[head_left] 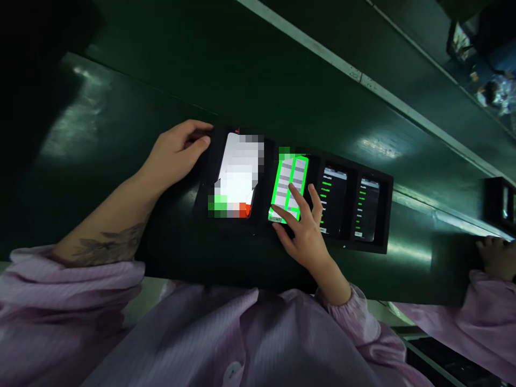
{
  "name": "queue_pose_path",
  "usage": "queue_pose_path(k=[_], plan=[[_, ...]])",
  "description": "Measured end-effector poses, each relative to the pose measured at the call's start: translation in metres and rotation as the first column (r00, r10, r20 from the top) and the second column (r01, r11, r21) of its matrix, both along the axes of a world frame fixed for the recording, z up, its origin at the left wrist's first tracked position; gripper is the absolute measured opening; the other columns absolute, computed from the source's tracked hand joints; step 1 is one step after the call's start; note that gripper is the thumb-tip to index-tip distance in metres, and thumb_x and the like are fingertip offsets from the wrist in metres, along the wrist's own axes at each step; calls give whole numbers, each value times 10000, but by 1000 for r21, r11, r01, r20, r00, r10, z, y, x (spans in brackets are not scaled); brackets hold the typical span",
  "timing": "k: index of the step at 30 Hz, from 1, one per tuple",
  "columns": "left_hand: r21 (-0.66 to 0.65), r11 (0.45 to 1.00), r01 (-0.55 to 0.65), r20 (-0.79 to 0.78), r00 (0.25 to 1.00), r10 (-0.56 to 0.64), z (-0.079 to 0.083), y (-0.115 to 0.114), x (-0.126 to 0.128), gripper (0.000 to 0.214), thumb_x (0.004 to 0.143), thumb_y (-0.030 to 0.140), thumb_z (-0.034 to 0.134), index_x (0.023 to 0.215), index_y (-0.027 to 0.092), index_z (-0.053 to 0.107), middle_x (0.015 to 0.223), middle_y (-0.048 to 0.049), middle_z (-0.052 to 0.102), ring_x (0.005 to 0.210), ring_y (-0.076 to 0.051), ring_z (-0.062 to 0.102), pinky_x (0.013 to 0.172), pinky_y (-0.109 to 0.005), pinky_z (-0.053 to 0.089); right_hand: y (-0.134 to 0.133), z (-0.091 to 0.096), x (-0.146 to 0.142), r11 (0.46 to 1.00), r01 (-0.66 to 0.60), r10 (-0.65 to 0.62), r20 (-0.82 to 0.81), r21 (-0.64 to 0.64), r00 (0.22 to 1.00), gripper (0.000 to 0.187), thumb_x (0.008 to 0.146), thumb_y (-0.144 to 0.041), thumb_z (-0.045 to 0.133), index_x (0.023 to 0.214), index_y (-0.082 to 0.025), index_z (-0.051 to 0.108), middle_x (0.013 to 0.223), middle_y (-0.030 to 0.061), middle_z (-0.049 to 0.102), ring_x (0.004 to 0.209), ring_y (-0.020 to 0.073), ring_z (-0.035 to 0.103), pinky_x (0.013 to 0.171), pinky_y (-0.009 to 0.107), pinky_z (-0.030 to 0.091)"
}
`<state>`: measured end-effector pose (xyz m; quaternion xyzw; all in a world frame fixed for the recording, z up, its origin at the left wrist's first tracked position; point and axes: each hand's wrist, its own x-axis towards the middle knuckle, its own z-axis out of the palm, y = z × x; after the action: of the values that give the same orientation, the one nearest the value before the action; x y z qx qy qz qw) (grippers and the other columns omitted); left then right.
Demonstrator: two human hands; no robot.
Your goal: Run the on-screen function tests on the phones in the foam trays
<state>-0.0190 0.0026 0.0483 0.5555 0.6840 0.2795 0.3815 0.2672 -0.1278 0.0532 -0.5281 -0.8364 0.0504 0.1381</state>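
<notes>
A long black tray (pixel 263 215) lies slantwise on the dark green bench, with phones in its compartments. My left hand (pixel 177 148) rests at the tray's left end, thumb and forefinger apart, their tips against its edge; the other fingers are mostly hidden. Closest to it is a phone (pixel 237 166) with a bright white screen, partly covered by pixel blocks. My right hand (pixel 308 231) is spread over the second phone (pixel 285 185), whose screen has green bands, with a fingertip at the glass. Further right are a third phone (pixel 335 199) and a fourth phone (pixel 368 207), both showing dark screens with green lines.
The green bench (pixel 161 70) extends under the tray, and a pale metal strip (pixel 306 37) crosses behind it. At the right edge are another person's hand (pixel 497 258), a pink sleeve and another black tray (pixel 494 207). Blurred items lie at the upper right.
</notes>
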Motion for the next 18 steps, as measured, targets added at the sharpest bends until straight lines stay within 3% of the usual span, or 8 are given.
queue_pose_path(k=[6, 18], plan=[[-13, 1000, 11, -15, 1000, -11, 1, 0, 0, 469, 916, 331, 542, 1332, 193, 709, 1356, -58, 744, 1227, -205, 694, 1197, -389, 549, 10, -5, -7, 996, 93, -93, -13, 14, 996, 343, 1060, -307, 549, 1366, -320, 701, 1749, 60, 405, 1693, 425, 164, 1292, 768, 319], [35, 998, 59, -17, 998, -58, -6, 2, -5, 494, 915, 394, 527, 1334, 203, 706, 1412, -62, 720, 1268, -211, 680, 1176, -361, 561, 7, -4, 30, 956, 201, -199, -32, 214, 979, 275, 1055, -331, 550, 1220, -311, 769, 1600, 79, 568, 1608, 432, 345, 1219, 786, 412]])
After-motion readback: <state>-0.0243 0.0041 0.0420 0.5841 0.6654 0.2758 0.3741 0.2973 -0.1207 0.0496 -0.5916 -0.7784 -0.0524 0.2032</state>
